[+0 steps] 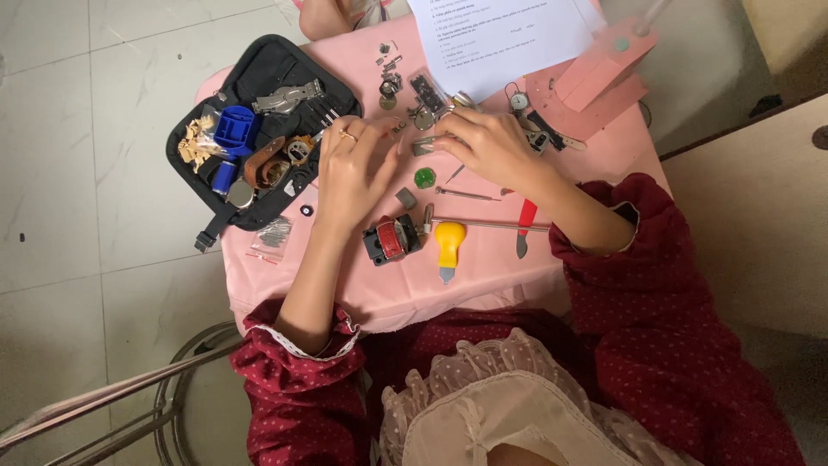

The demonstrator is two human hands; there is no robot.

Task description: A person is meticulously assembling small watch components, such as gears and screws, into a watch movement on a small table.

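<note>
Left hand (352, 164) and right hand (485, 145) are shown w/ fingertips meeting over a small metal part (423, 147), pinched in the right grip; the left grip's state cannot be told. Relative to that part: green disc (424, 179) just below; yellow-handled tool (448, 243) and red-black holder (392, 238) further below; black tool case (259, 129) to the left; printed sheet (500, 34) above, all on the pink tabletop (483, 276).

Pink-clothed table (483, 285): black tool case (259, 78), yellow-handled tool (448, 242), paper sheet (500, 30).
</note>
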